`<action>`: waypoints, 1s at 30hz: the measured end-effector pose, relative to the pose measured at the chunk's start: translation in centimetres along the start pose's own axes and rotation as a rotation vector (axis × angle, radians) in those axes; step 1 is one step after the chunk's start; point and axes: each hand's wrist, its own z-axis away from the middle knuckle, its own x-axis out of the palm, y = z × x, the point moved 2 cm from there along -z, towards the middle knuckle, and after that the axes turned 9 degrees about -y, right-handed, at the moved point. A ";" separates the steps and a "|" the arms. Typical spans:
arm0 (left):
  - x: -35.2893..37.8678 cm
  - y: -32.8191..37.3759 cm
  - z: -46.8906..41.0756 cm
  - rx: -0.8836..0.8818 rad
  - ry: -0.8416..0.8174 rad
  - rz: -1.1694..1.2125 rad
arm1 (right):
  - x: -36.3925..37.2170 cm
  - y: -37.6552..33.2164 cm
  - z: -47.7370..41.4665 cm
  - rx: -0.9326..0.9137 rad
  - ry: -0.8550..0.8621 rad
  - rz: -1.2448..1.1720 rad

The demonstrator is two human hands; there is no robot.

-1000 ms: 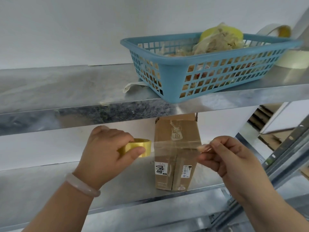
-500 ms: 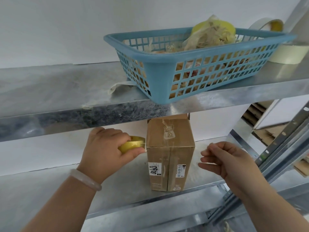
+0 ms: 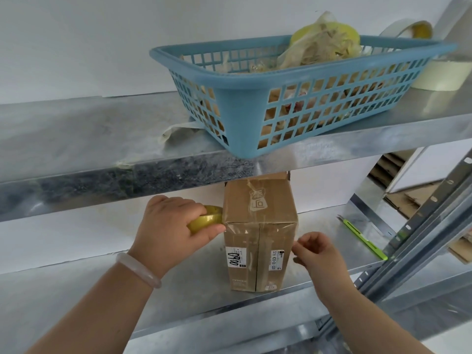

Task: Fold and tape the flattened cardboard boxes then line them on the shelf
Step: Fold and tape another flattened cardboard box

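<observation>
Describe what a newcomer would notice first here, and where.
A blue basket stuffed with crumpled scraps sits on the upper shelf. Below it, a brown cardboard box stands on the lower shelf; the left hand grips a yellow tape roll against its left edge, the right hand curls at its right edge.

Brown cardboard box stands upright on the metal shelf, yellow tape roll touching its left edge.

Left hand in a grip, right hand half-curled
</observation>
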 end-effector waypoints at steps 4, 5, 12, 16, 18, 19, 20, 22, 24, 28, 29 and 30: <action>0.0 0.1 -0.1 0.005 -0.005 0.004 | -0.6 -2.9 1.4 -0.452 0.186 0.326; 0.0 0.2 -0.1 0.006 -0.005 0.006 | -0.2 -4.2 1.8 -0.657 0.158 0.417; -0.3 -0.4 0.1 0.039 -0.022 0.036 | 2.9 -6.3 -0.3 -1.134 -0.142 0.793; -0.9 -1.6 1.0 0.137 -0.066 0.193 | 2.7 -6.3 -0.3 -1.143 -0.159 0.762; -1.0 -1.7 1.3 0.182 -0.105 0.147 | 2.7 -6.3 -0.2 -1.142 -0.161 0.754; -0.9 -1.7 1.2 0.195 -0.123 0.092 | 2.7 -6.2 -0.2 -1.141 -0.159 0.757; -0.8 -1.6 1.1 0.194 -0.141 0.042 | 2.6 -6.2 -0.2 -1.139 -0.155 0.759; -0.9 -1.5 0.7 0.136 -0.192 -0.001 | 2.6 -6.1 -0.2 -1.140 -0.152 0.757; -1.1 -1.3 0.2 0.075 -0.265 -0.030 | 2.6 -6.1 -0.2 -1.143 -0.153 0.753; -0.8 -1.3 -0.5 0.036 -0.507 -0.155 | 2.6 -6.2 -0.1 -1.144 -0.153 0.758; -0.7 -1.1 -0.8 0.022 -0.557 -0.186 | 2.6 -6.2 -0.1 -1.143 -0.154 0.760; -0.6 -1.0 -0.8 0.012 -0.579 -0.198 | 2.6 -6.2 -0.1 -1.141 -0.156 0.758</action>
